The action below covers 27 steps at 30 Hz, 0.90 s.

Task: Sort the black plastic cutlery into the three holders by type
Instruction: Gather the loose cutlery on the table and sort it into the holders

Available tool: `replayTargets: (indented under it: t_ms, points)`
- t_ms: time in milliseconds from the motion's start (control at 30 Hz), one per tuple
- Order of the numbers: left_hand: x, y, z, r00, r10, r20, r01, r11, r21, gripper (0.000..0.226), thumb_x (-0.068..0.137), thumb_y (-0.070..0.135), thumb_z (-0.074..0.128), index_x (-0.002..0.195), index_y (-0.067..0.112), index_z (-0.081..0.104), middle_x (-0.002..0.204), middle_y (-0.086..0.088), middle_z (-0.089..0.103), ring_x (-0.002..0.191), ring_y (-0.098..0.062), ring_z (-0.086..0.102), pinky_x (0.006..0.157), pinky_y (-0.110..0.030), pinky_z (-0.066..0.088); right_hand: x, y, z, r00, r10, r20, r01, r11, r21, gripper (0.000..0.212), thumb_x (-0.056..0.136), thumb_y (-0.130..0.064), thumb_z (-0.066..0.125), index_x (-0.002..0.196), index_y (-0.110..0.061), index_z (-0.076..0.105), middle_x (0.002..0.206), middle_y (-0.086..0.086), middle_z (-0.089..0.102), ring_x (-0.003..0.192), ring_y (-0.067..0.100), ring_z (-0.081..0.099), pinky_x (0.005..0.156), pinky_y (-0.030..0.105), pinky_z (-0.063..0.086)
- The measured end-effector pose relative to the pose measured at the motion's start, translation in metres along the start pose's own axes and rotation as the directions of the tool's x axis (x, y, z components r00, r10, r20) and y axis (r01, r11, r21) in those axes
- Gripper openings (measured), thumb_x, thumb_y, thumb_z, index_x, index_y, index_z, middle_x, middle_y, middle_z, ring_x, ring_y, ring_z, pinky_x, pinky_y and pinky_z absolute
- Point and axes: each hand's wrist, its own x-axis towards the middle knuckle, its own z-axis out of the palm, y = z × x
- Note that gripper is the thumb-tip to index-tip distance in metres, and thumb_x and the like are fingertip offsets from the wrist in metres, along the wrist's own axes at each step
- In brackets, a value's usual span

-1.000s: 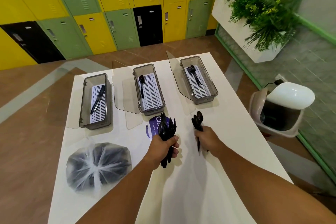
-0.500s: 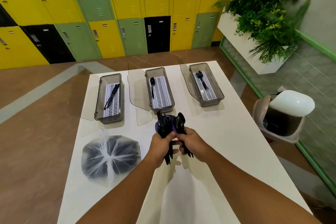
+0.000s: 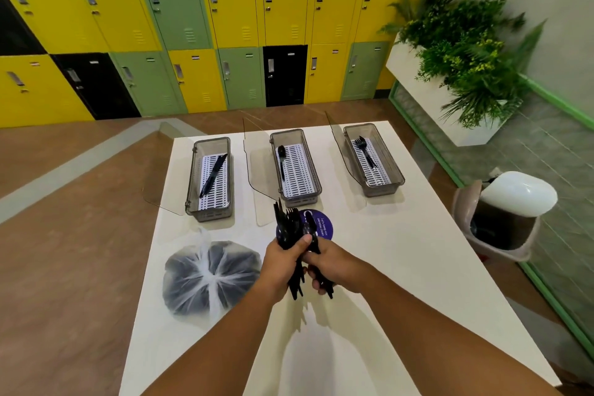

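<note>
- The white counter (image 3: 401,267) carries it all: three holders in a row along its far side, a tied bag near its left edge, and two hands at work over the middle.
- A clear plastic bag (image 3: 210,276), knotted on top and dark with more black pieces, lies just left of the hands. It looks soft and shifting, and is probably best lifted by the knot.
- The left holder (image 3: 209,215), middle holder (image 3: 300,200) and right holder (image 3: 384,190) stand apart with their clear lids swung open.
- The left hand (image 3: 283,264) has its fingers wrapped firmly round the middle of the bundle. The right hand (image 3: 334,267) touches it, with fingers curled about a few handles on the bundle's right side.
- The bundle of black cutlery (image 3: 287,225) is held upright above the counter, just in front of the middle holder and over a round purple sticker (image 3: 324,225). Heads point up and handles poke out below the fists.
- One knife (image 3: 213,175), one spoon (image 3: 282,159) and one fork (image 3: 364,151) lie in the left, middle and right holders, marking each type's place.
- Each piece is likely light, thin, smooth and a little springy. Tines may catch on their neighbours, so a pinch on the handle and a straight pull should free a piece, while bending could snap it.
</note>
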Motion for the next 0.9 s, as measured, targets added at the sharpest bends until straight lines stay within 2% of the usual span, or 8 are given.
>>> replayTargets:
  t_ms: [100, 167, 300, 367, 467, 600, 733, 900]
  points:
    - [0.004, 0.005, -0.004, 0.999, 0.034, 0.013, -0.033, 0.999, -0.011, 0.028, 0.091, 0.022, 0.072, 0.115, 0.007, 0.068, 0.097, -0.015, 0.077, 0.086, -0.031, 0.075, 0.073, -0.041, 0.058, 0.006, -0.005, -0.006, 1.000, -0.005, -0.011, 0.005, 1.000, 0.015, 0.022, 0.100, -0.030, 0.051, 0.112, -0.014, 0.061, 0.064, 0.006, 0.049, 0.050, 0.020, 0.052, 0.053, 0.033, 0.051]
    - [0.009, 0.010, -0.005, 0.999, 0.038, 0.003, -0.038, 0.999, -0.030, 0.024, 0.094, 0.019, 0.069, 0.116, 0.011, 0.067, 0.102, -0.011, 0.077, 0.093, -0.032, 0.075, 0.065, -0.039, 0.057, 0.013, -0.012, -0.012, 1.000, -0.020, -0.019, 0.020, 1.000, 0.017, 0.020, 0.100, -0.029, 0.052, 0.108, -0.014, 0.062, 0.061, 0.005, 0.044, 0.046, 0.018, 0.046, 0.050, 0.032, 0.049]
    - [0.021, 0.022, -0.009, 0.998, 0.019, -0.057, -0.022, 0.998, -0.059, 0.016, 0.097, 0.016, 0.064, 0.112, 0.010, 0.065, 0.098, -0.011, 0.077, 0.077, -0.029, 0.074, 0.052, -0.031, 0.051, 0.036, -0.030, -0.029, 0.994, -0.059, -0.088, 0.060, 0.998, 0.011, 0.021, 0.102, -0.027, 0.051, 0.105, -0.007, 0.057, 0.058, 0.004, 0.044, 0.042, 0.016, 0.040, 0.044, 0.028, 0.037]
    - [0.027, 0.025, -0.013, 0.996, 0.001, -0.088, -0.007, 0.998, -0.067, 0.016, 0.096, 0.015, 0.065, 0.109, 0.005, 0.065, 0.087, -0.011, 0.075, 0.061, -0.023, 0.066, 0.050, -0.031, 0.050, 0.052, -0.040, -0.039, 0.990, -0.077, -0.118, 0.076, 0.997, -0.009, 0.019, 0.102, -0.025, 0.050, 0.095, -0.008, 0.055, 0.056, 0.003, 0.044, 0.040, 0.016, 0.040, 0.042, 0.026, 0.035]
    - [0.035, 0.025, -0.016, 0.994, -0.024, -0.106, 0.017, 0.998, -0.064, 0.012, 0.095, 0.011, 0.066, 0.102, 0.001, 0.064, 0.073, -0.012, 0.068, 0.050, -0.021, 0.057, 0.048, -0.030, 0.048, 0.074, -0.056, -0.050, 0.984, -0.093, -0.149, 0.087, 0.995, -0.042, 0.019, 0.101, -0.025, 0.053, 0.087, -0.013, 0.054, 0.053, 0.004, 0.043, 0.039, 0.018, 0.039, 0.040, 0.025, 0.033]
    - [0.046, 0.023, -0.015, 0.991, -0.036, -0.131, 0.030, 0.998, -0.051, 0.009, 0.094, 0.008, 0.066, 0.096, 0.000, 0.064, 0.070, -0.012, 0.064, 0.049, -0.020, 0.054, 0.050, -0.031, 0.046, 0.113, -0.072, -0.059, 0.983, -0.088, -0.161, 0.080, 0.995, -0.052, 0.016, 0.102, -0.019, 0.051, 0.087, -0.013, 0.052, 0.057, 0.002, 0.051, 0.043, 0.017, 0.041, 0.043, 0.028, 0.036]
    - [0.058, 0.020, -0.013, 0.986, -0.046, -0.158, 0.039, 0.998, -0.050, 0.021, 0.094, 0.011, 0.067, 0.105, -0.006, 0.063, 0.072, -0.013, 0.065, 0.054, -0.021, 0.054, 0.050, -0.030, 0.048, 0.149, -0.081, -0.067, 0.979, -0.055, -0.196, 0.041, 0.996, -0.076, 0.012, 0.102, -0.017, 0.049, 0.091, -0.014, 0.052, 0.066, 0.009, 0.051, 0.045, 0.017, 0.046, 0.044, 0.027, 0.040]
    - [0.068, 0.019, -0.011, 0.980, -0.043, -0.194, 0.038, 0.999, -0.030, 0.019, 0.095, 0.014, 0.066, 0.104, -0.003, 0.065, 0.074, -0.013, 0.066, 0.055, -0.022, 0.057, 0.051, -0.031, 0.050, 0.176, -0.094, -0.069, 0.978, -0.003, -0.208, -0.022, 0.993, -0.114, 0.013, 0.100, -0.011, 0.045, 0.098, -0.011, 0.057, 0.064, 0.012, 0.056, 0.047, 0.020, 0.053, 0.043, 0.026, 0.044]
